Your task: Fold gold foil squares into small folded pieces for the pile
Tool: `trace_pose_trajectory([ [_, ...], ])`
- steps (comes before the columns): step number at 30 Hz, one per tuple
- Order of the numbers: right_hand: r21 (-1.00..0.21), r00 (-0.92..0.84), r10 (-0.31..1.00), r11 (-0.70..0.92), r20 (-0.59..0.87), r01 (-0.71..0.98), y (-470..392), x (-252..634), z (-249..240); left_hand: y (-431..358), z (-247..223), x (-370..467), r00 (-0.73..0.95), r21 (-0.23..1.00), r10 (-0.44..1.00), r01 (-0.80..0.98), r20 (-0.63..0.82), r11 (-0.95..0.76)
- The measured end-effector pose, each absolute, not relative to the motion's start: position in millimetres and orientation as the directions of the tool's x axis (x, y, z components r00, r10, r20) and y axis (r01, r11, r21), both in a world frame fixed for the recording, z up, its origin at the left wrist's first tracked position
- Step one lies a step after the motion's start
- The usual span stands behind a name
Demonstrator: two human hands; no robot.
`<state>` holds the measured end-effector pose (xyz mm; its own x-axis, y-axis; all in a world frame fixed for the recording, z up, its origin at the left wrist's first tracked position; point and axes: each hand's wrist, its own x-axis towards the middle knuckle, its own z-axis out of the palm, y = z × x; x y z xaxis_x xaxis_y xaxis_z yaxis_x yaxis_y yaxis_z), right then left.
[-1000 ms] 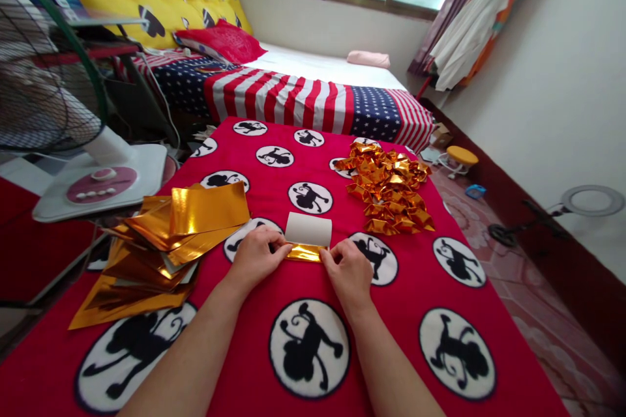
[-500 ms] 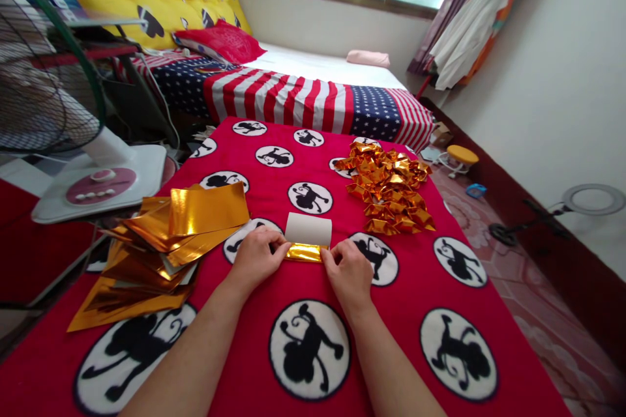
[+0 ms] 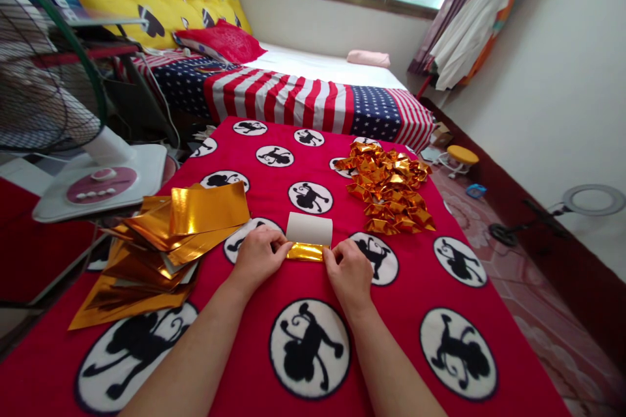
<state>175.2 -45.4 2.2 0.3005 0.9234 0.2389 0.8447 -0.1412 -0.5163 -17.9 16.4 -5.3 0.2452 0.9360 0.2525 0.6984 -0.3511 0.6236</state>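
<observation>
**One red-covered desk (image 3: pixel 244 358), one part-folded sheet (image 3: pixel 309 229)**

Loose gold sheets (image 3: pixel 210 208) lie in an untidy stack at left; folded gold pieces (image 3: pixel 396 189) are heaped at far right. The left hand (image 3: pixel 257 254) and right hand (image 3: pixel 349 270) each pinch an end of the part-folded sheet, which lies between them mid-desk. Even pressure from both should keep its narrow gold strip (image 3: pixel 306 252) straight.

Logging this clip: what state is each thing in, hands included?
Left hand: pinching the strip's left end
Right hand: fingertips at its right end
Sheet between the hands: partly folded, gold strip nearest, white face beyond
Loose gold sheets: unfolded, overlapping untidily
Gold pieces: folded, heaped
Red cloth: spread out
Fan: upright; whether running, unclear
</observation>
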Motion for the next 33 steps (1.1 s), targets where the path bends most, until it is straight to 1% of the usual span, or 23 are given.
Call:
trace_pose_trajectory([
  [7, -0.503, 0.291, 0.926, -0.137, 0.241, 0.853, -46.1, 173.8, 5.0, 13.4, -2.2, -14.6, 0.234, 0.588, 0.939, 0.734, 0.251, -0.34],
  [15, -0.454, 0.279, 0.933, -0.151, 0.229, 0.878, -45.3, 171.7, 4.8, 11.0, 0.8, -10.7, 0.229, 0.551, 0.941, 0.765, 0.25, -0.333],
  [33, -0.444, 0.277, 0.932, -0.151, 0.233, 0.883, -45.3, 173.3, 1.5, 11.5, 0.7, -12.3, 0.237, 0.571, 0.937, 0.745, 0.256, -0.344],
])
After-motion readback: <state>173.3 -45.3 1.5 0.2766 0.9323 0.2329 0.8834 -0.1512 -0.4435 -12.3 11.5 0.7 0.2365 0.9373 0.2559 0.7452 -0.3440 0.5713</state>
